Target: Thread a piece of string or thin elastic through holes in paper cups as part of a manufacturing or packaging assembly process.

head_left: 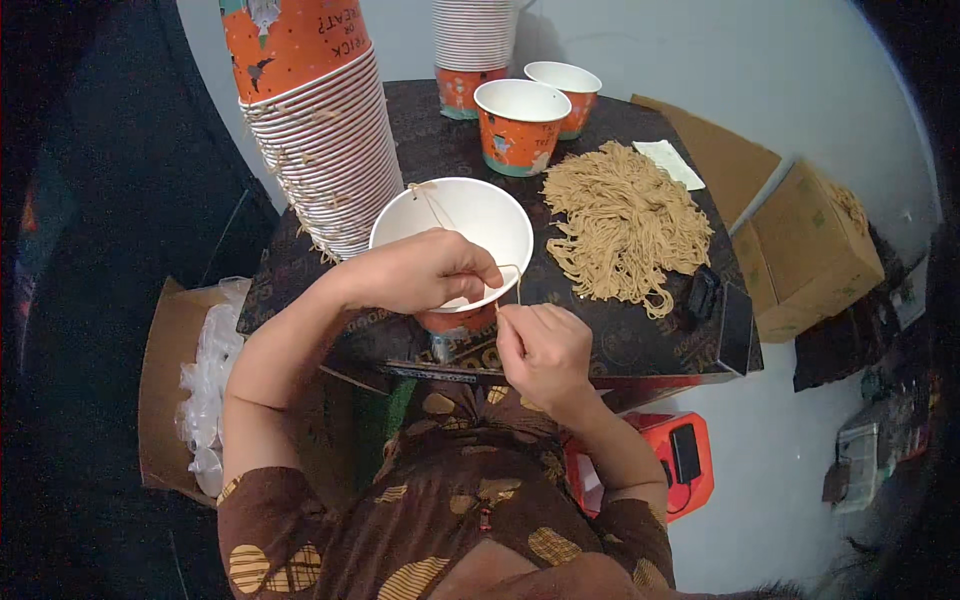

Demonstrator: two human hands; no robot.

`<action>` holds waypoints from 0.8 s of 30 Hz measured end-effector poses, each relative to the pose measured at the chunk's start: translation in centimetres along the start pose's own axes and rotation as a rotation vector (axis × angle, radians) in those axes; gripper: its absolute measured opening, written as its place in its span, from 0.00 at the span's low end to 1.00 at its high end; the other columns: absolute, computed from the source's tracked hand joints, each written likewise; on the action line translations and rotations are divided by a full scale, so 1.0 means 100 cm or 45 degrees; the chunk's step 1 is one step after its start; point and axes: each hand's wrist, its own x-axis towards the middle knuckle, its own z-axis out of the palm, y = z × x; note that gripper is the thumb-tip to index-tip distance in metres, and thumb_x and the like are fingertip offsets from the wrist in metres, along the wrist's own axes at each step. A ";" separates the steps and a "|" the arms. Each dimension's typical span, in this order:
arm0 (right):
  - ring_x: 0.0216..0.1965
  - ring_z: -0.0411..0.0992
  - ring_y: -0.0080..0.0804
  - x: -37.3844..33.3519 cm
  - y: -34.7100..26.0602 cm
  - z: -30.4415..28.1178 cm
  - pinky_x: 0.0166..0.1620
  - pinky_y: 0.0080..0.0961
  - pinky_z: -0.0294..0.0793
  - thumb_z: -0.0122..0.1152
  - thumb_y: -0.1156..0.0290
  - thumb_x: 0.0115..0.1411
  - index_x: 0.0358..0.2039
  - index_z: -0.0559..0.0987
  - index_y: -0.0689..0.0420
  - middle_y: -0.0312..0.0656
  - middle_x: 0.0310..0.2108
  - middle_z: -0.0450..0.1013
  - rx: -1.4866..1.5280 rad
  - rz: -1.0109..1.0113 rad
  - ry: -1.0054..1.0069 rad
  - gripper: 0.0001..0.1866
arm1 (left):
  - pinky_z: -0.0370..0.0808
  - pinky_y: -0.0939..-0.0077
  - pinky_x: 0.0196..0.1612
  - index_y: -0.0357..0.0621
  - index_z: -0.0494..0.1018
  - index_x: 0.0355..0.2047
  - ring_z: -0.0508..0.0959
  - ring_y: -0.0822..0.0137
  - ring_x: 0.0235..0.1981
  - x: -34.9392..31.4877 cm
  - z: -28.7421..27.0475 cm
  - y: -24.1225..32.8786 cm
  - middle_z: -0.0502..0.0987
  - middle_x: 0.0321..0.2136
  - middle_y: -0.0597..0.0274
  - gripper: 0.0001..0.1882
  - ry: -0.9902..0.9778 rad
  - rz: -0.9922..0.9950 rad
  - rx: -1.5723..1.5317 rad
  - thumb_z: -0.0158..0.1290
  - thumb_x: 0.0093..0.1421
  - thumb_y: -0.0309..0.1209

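A paper bucket (507, 215), white inside and orange outside, stands upright at the table's near edge. A tan cord (426, 200) is fastened at its far-left rim and trails into it. My left hand (425, 270) reaches over the near rim, fingers pinched on the cord inside. Just outside the right front rim, my right hand (548, 350) is closed on the cord, which loops over the rim between both hands. The fingertips partly hide the cord. To the right lies a loose heap of tan cords (630, 220).
A tall stack of nested buckets (320, 150) rises at the left, cords hanging from its rims. Behind are two single buckets (522, 130) and another stack (472, 40). A white packet (670, 163) and a small black object (703, 295) flank the heap. Cardboard boxes (810, 250) stand at right.
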 end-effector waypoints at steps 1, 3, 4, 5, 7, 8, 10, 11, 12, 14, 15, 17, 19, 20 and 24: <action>0.22 0.70 0.40 0.000 0.000 0.000 0.27 0.36 0.70 0.64 0.76 0.51 0.26 0.75 0.55 0.40 0.19 0.68 0.000 0.001 0.000 0.05 | 0.75 0.68 0.43 0.35 0.77 0.46 0.81 0.61 0.36 0.000 0.000 0.001 0.83 0.34 0.51 0.13 -0.001 0.000 0.000 0.53 0.61 0.24; 0.22 0.71 0.39 0.002 0.000 0.001 0.27 0.35 0.70 0.64 0.76 0.52 0.27 0.76 0.55 0.40 0.19 0.69 -0.003 -0.007 0.009 0.04 | 0.75 0.68 0.43 0.35 0.77 0.46 0.81 0.61 0.35 0.000 -0.001 0.003 0.83 0.33 0.51 0.13 -0.014 0.007 -0.002 0.53 0.61 0.24; 0.22 0.71 0.39 0.002 0.001 0.001 0.27 0.35 0.70 0.64 0.76 0.52 0.27 0.76 0.55 0.40 0.19 0.69 -0.003 -0.008 0.009 0.04 | 0.75 0.68 0.43 0.35 0.77 0.46 0.81 0.61 0.35 -0.001 -0.002 0.003 0.83 0.33 0.51 0.13 -0.014 0.006 -0.002 0.53 0.61 0.24; 0.22 0.71 0.39 0.002 0.001 0.002 0.27 0.35 0.70 0.64 0.76 0.52 0.27 0.76 0.56 0.40 0.19 0.69 -0.012 -0.008 0.005 0.04 | 0.75 0.68 0.43 0.35 0.77 0.46 0.81 0.61 0.35 -0.001 -0.002 0.004 0.83 0.33 0.51 0.13 -0.024 -0.001 -0.004 0.53 0.61 0.24; 0.22 0.71 0.39 0.003 0.001 0.002 0.27 0.35 0.70 0.64 0.76 0.52 0.27 0.76 0.56 0.40 0.19 0.69 -0.020 -0.009 0.001 0.04 | 0.75 0.68 0.42 0.34 0.78 0.46 0.81 0.62 0.35 0.000 -0.003 0.004 0.82 0.33 0.50 0.13 -0.035 -0.008 -0.005 0.53 0.61 0.24; 0.22 0.71 0.39 0.003 0.001 0.002 0.27 0.35 0.70 0.64 0.76 0.52 0.27 0.76 0.56 0.40 0.19 0.69 -0.021 -0.004 0.003 0.04 | 0.75 0.68 0.42 0.35 0.78 0.46 0.81 0.62 0.35 0.000 -0.003 0.003 0.82 0.33 0.50 0.13 -0.032 0.010 -0.006 0.53 0.61 0.24; 0.22 0.71 0.39 0.003 0.001 0.002 0.27 0.35 0.70 0.64 0.76 0.52 0.27 0.76 0.56 0.40 0.19 0.70 -0.020 0.001 0.005 0.04 | 0.75 0.68 0.42 0.35 0.78 0.46 0.81 0.62 0.34 0.001 -0.002 0.002 0.82 0.33 0.49 0.13 -0.029 0.027 -0.008 0.54 0.61 0.24; 0.22 0.72 0.39 0.004 0.001 0.003 0.28 0.35 0.70 0.64 0.76 0.52 0.28 0.76 0.56 0.41 0.20 0.70 -0.018 -0.004 0.021 0.04 | 0.75 0.68 0.41 0.35 0.78 0.45 0.81 0.62 0.34 0.002 -0.001 0.001 0.82 0.32 0.49 0.13 -0.028 0.025 -0.008 0.54 0.61 0.24; 0.23 0.72 0.39 0.005 0.001 0.003 0.28 0.36 0.71 0.64 0.76 0.52 0.28 0.76 0.56 0.41 0.20 0.70 -0.016 -0.009 0.037 0.04 | 0.75 0.68 0.41 0.35 0.78 0.45 0.81 0.62 0.33 0.003 0.000 0.001 0.82 0.32 0.49 0.12 -0.029 0.023 -0.008 0.54 0.60 0.24; 0.23 0.72 0.39 0.005 0.001 0.003 0.28 0.36 0.71 0.64 0.76 0.52 0.28 0.76 0.56 0.41 0.20 0.70 -0.012 -0.008 0.034 0.04 | 0.75 0.68 0.40 0.35 0.78 0.43 0.81 0.62 0.32 0.004 0.002 -0.002 0.82 0.30 0.49 0.11 -0.014 0.071 -0.018 0.54 0.60 0.24; 0.23 0.72 0.39 0.005 0.001 0.003 0.28 0.36 0.71 0.64 0.76 0.53 0.28 0.76 0.57 0.41 0.20 0.70 -0.008 -0.005 0.033 0.04 | 0.75 0.68 0.39 0.35 0.79 0.41 0.81 0.62 0.30 0.006 0.003 -0.004 0.81 0.29 0.49 0.10 0.000 0.121 -0.027 0.55 0.59 0.24; 0.23 0.72 0.39 0.005 0.002 0.004 0.28 0.36 0.71 0.64 0.76 0.53 0.28 0.76 0.57 0.41 0.20 0.70 -0.022 -0.007 0.027 0.04 | 0.75 0.68 0.38 0.34 0.78 0.38 0.80 0.62 0.29 0.008 0.004 -0.006 0.81 0.27 0.49 0.08 0.004 0.124 -0.020 0.55 0.59 0.23; 0.23 0.72 0.40 0.005 0.002 0.004 0.27 0.36 0.71 0.64 0.76 0.53 0.28 0.76 0.57 0.41 0.20 0.70 -0.036 -0.010 0.022 0.04 | 0.74 0.67 0.37 0.34 0.78 0.36 0.80 0.62 0.28 0.009 0.004 -0.006 0.80 0.25 0.49 0.07 0.010 0.128 -0.012 0.55 0.58 0.23; 0.23 0.72 0.40 0.004 0.001 0.004 0.28 0.36 0.71 0.64 0.76 0.53 0.28 0.76 0.57 0.41 0.20 0.70 -0.030 -0.005 0.021 0.04 | 0.74 0.67 0.36 0.33 0.77 0.34 0.79 0.62 0.27 0.009 0.004 -0.005 0.80 0.24 0.50 0.06 0.028 0.133 0.003 0.56 0.57 0.23; 0.23 0.73 0.41 0.004 0.001 0.003 0.28 0.36 0.72 0.64 0.74 0.54 0.29 0.77 0.56 0.41 0.21 0.70 0.003 0.010 0.044 0.04 | 0.73 0.69 0.34 0.33 0.76 0.29 0.78 0.64 0.25 0.006 0.004 -0.003 0.78 0.22 0.52 0.04 0.069 0.088 0.008 0.55 0.56 0.23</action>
